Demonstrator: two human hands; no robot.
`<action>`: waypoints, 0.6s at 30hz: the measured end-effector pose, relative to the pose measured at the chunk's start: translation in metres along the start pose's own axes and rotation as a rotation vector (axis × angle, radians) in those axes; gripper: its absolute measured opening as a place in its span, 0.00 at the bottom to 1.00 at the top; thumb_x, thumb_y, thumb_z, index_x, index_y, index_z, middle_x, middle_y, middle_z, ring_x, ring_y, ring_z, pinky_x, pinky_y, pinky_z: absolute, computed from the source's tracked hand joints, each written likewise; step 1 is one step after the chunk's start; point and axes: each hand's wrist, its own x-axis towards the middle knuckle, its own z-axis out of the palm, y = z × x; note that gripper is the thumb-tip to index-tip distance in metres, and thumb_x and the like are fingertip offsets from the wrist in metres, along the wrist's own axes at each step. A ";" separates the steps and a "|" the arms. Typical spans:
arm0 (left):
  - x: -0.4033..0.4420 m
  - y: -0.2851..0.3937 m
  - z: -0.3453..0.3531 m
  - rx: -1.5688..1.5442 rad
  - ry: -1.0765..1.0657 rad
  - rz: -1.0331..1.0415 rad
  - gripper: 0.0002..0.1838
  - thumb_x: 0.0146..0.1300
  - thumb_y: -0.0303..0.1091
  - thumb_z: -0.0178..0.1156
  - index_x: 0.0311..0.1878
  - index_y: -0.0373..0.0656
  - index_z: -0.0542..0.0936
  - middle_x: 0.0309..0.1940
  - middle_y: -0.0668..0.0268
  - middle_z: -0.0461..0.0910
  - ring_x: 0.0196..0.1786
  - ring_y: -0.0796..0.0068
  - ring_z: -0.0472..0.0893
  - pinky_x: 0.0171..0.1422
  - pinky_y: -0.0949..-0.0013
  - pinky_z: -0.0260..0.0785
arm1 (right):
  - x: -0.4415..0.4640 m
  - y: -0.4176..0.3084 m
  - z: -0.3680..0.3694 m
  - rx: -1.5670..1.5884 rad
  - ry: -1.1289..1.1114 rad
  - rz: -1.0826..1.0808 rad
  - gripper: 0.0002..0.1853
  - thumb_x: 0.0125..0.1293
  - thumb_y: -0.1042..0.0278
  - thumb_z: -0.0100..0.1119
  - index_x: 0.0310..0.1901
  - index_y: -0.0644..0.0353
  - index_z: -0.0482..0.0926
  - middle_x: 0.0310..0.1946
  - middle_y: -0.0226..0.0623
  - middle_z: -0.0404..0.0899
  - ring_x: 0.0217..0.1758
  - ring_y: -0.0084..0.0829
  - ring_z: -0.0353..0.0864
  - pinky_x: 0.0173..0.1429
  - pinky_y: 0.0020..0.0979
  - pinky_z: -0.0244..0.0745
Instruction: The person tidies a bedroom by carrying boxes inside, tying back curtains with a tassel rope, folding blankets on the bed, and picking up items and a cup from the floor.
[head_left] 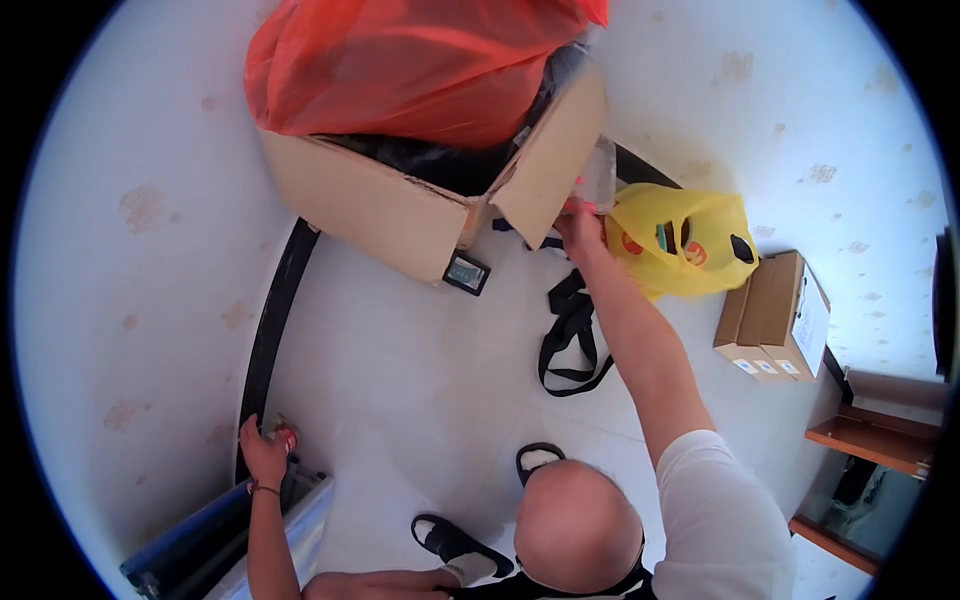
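My right hand (578, 232) reaches forward between the cardboard box and the yellow bag, its fingers closed at the pink edge of a clear plastic box (600, 175). The box's flap partly covers that grip. Low on the left, my left hand (263, 458) is at the dark baseboard with its fingers apart. Close beside it is a small red item (288, 437), too small to name. A large open cardboard box (365, 195) has a red plastic bag (400, 75) bulging on top. The yellow plastic bag (670, 240) leans by my right wrist.
A black strap (572, 340) lies on the floor below my right forearm. A small black device (466, 273) sits under the box's corner. Brown cartons (765, 315) stand at the right wall, near a wooden cabinet (870, 445). A blue-edged case (200, 540) leans at lower left.
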 end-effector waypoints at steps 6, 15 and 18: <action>-0.006 0.046 -0.018 -0.203 -0.032 0.103 0.28 0.54 0.30 0.67 0.59 0.33 0.73 0.55 0.48 0.76 0.58 0.48 0.76 0.64 0.55 0.67 | -0.040 0.034 -0.022 -1.544 0.115 -1.086 0.22 0.53 0.63 0.68 0.49 0.62 0.80 0.43 0.51 0.82 0.50 0.48 0.82 0.57 0.45 0.77; -0.006 0.149 0.017 -0.484 -0.171 0.261 0.19 0.57 0.30 0.68 0.52 0.36 0.79 0.46 0.56 0.83 0.47 0.62 0.83 0.55 0.64 0.75 | -0.127 -0.011 -0.096 -1.477 -0.596 -1.011 0.07 0.47 0.70 0.62 0.27 0.61 0.75 0.27 0.46 0.77 0.33 0.50 0.80 0.39 0.48 0.76; -0.019 0.214 0.051 -0.747 -0.413 0.161 0.16 0.65 0.34 0.66 0.53 0.38 0.80 0.45 0.60 0.84 0.49 0.70 0.83 0.55 0.67 0.74 | -0.168 0.003 -0.125 -1.373 -0.832 -1.047 0.08 0.45 0.69 0.62 0.27 0.59 0.74 0.25 0.44 0.77 0.31 0.48 0.79 0.37 0.47 0.75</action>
